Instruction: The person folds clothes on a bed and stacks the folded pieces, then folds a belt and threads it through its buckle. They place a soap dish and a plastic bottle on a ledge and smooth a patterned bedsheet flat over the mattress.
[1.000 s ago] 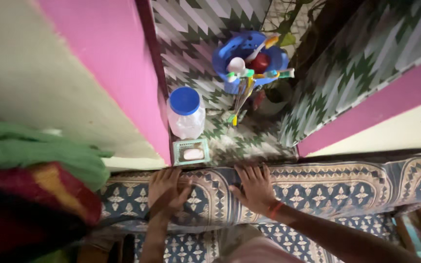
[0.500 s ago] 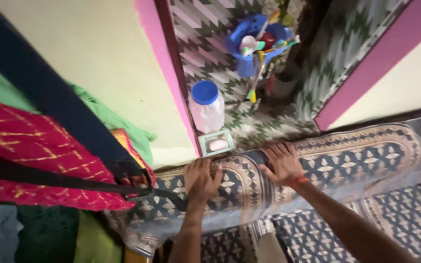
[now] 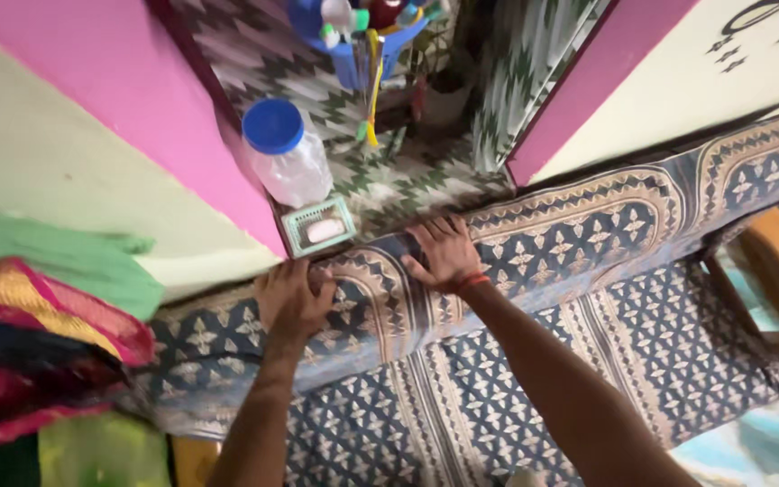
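Pressing down on a rolled, padded mattress (image 3: pixel 588 234), both hands lie side by side on its upper fold. The mattress cover is blue-grey, printed with cream four-petal motifs in a lattice, bordered by tan scalloped bands and dark stripes; a second layer spreads flat below the forearms. Left hand (image 3: pixel 292 298): fingers curled, clutching the fabric edge. Right hand (image 3: pixel 444 255): palm down, fingers spread flat, gripping nothing; a red thread circles its wrist. Just beyond the fingertips, on a zigzag-patterned shelf (image 3: pixel 407 180), stand a small green soap dish (image 3: pixel 317 225) and a clear plastic jar with a blue lid (image 3: pixel 286 153). Left of the left hand hang green and red cloths (image 3: pixel 38 316).
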A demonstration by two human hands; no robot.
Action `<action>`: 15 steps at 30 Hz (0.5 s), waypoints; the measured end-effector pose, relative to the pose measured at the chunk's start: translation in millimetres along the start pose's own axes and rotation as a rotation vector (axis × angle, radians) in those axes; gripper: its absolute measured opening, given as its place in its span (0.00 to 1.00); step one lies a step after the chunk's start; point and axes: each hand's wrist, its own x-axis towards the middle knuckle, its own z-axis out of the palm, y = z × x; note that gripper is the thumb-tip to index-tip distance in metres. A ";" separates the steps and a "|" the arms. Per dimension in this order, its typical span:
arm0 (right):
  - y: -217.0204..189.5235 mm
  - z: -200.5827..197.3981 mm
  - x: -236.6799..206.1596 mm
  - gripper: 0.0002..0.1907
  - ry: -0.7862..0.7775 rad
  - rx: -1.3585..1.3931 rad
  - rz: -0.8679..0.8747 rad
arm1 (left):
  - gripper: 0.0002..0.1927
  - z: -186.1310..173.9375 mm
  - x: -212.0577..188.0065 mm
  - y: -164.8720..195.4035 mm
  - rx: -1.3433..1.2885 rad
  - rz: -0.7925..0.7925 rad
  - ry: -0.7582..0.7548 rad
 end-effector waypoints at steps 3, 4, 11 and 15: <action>5.2 3.5 1.0 0.29 -0.023 0.004 0.023 | 0.20 5.3 -0.6 -1.3 0.019 0.019 0.058; 7.1 5.3 0.7 0.28 0.028 -0.004 -0.017 | 0.21 7.8 -0.3 -2.1 0.032 0.023 0.062; 15.0 12.1 -6.2 0.28 0.113 -0.022 -0.085 | 0.23 28.3 -8.9 15.6 0.254 -0.028 0.172; 24.9 -0.4 -20.6 0.31 0.009 0.156 -0.057 | 0.31 44.4 -36.8 66.9 0.257 -0.104 0.159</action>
